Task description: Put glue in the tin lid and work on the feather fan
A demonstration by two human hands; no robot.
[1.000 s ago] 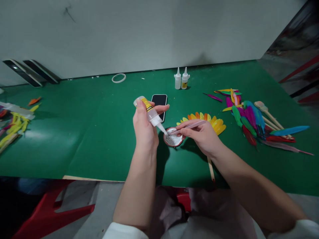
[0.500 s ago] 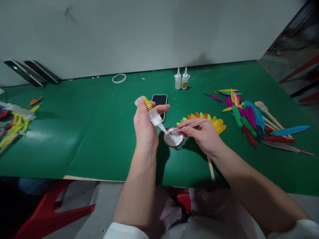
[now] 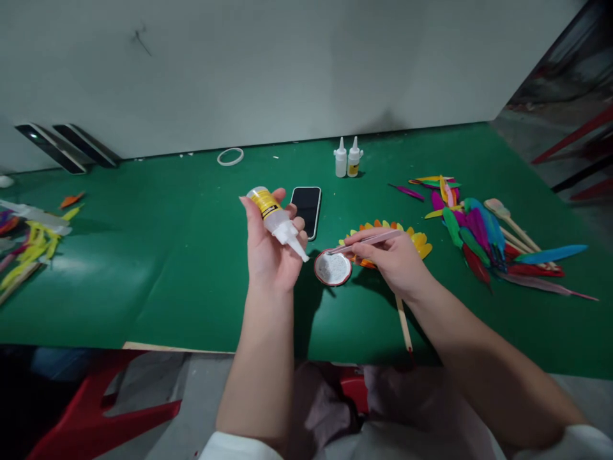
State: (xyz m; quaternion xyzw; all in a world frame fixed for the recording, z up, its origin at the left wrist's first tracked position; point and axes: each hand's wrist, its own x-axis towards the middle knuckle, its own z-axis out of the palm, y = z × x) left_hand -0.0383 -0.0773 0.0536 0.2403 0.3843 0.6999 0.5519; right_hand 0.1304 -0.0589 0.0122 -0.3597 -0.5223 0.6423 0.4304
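In my left hand (image 3: 271,249) lies a glue bottle (image 3: 272,214) with a yellow label, its nozzle tilted down to the right. My right hand (image 3: 395,259) pinches pink tweezers (image 3: 368,241). Their tips reach over a small red-rimmed dish (image 3: 333,268) with pale, glittery contents; whether the tips hold anything is too small to tell. Partly behind my right hand is a fan of yellow and orange petals (image 3: 420,243) on a wooden stick (image 3: 403,322).
A phone (image 3: 306,211) lies beyond the dish, with two small bottles (image 3: 347,161) farther back. Coloured feathers (image 3: 479,230) and wooden sticks are heaped at right. More yellow pieces (image 3: 36,239) lie at far left. A white ring (image 3: 230,156) sits near the wall.
My left hand has drawn the glue bottle left, so its nozzle is off the dish. The right hand with the tweezers stays almost in place over the dish.
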